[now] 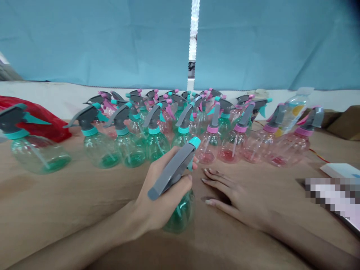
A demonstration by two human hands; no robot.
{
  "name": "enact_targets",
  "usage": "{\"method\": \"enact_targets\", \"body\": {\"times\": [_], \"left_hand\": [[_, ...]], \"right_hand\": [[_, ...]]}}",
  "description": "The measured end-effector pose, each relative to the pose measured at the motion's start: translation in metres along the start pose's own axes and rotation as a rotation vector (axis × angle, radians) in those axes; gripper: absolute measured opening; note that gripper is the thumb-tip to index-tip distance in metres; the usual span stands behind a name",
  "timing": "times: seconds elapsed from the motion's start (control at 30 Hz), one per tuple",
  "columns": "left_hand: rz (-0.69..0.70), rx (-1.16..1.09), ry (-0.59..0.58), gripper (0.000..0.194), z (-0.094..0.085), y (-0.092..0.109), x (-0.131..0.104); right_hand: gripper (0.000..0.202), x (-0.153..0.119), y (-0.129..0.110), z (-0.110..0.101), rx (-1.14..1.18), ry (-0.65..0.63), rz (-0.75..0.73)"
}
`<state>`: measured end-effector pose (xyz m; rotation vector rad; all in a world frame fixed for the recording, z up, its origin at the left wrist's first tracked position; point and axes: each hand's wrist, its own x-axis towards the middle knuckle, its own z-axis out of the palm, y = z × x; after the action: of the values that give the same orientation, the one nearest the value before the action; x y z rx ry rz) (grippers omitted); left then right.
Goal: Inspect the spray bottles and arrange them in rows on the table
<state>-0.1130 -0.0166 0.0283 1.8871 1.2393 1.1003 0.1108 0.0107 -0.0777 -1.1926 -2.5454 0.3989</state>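
My left hand [160,191] is wrapped round the neck of a green spray bottle [181,215] with a grey and turquoise trigger head. That bottle stands at the near middle of the table, its nozzle pointing away to the right. To its right, my right hand [233,191] rests palm down, fingers stretched out and holding nothing. Beyond both hands stands a row of spray bottles, with green ones [131,150] to the left and pink ones [233,146] to the right. More spray bottles crowd behind them, partly hidden.
On the brown table [70,210], a red plastic bag [56,131] lies at the left. A clear drink bottle [298,105] stands at the back right, near a cardboard box [345,123]. A white box [341,170] and a blurred-out flat object [334,202] lie right. Behind hangs a blue curtain [98,41].
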Motion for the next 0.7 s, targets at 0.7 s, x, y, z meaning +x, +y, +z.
{"method": "enact_targets", "body": {"times": [0.7], "left_hand": [[-0.055,0.089,0.037,0.009,0.0012,-0.0026,-0.0021]], "right_hand": [[0.06,-0.0012,0.0006,0.0029,-0.009,0.01,-0.033]]}}
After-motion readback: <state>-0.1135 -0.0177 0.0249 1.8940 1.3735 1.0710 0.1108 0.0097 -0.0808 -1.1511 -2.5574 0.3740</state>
